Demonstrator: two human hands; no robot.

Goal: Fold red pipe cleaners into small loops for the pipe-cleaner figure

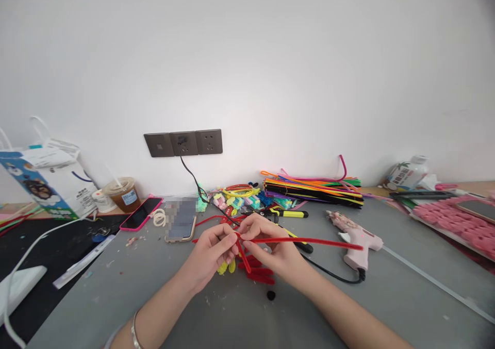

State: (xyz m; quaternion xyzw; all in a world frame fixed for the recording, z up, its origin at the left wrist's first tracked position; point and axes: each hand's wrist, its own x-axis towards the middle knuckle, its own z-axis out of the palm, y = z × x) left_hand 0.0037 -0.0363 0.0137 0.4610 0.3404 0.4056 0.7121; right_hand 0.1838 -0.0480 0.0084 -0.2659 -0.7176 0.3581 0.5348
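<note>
Both hands meet over the middle of the grey mat, fingertips pinched on a red pipe cleaner (317, 242). My left hand (216, 251) is closed on its bent part, where a short red end hangs down. Closed too, my right hand (268, 243) grips it close by, and a long straight length sticks out to the right. Below the hands lie bent red pipe cleaner pieces (263, 276), partly hidden. Yellow fuzzy pieces (227, 266) show under the left fingers. A small black pompom (271, 295) rests nearer me.
Behind the hands are yellow-handled pliers (290, 214) and a pipe cleaner bundle (313, 190). A pink glue gun (358, 243) with its cord lies right. Phones (141, 218), an iced drink cup (122, 194) and a carton (50, 181) stand left. A pink keyboard (456, 225) is far right.
</note>
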